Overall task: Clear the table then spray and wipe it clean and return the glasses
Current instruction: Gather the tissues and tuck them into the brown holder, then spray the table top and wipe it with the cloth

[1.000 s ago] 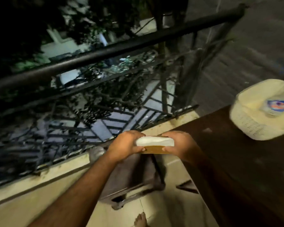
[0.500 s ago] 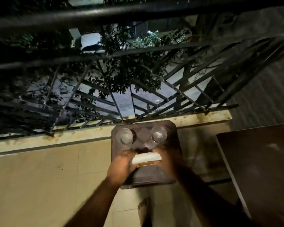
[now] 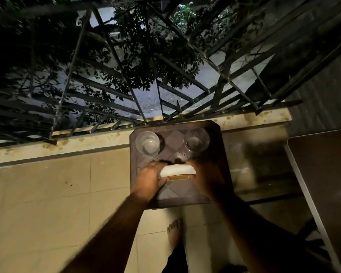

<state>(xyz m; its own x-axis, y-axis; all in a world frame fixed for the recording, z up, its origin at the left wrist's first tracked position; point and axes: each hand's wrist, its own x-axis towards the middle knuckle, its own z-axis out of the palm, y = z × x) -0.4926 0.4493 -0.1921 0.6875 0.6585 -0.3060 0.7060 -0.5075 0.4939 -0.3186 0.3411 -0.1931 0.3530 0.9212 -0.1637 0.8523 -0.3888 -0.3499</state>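
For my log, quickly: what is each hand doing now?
Left hand: grips the left end of the white box.
Right hand: holds its right end.

Showing no readable text, label, brand, number or sign anywhere.
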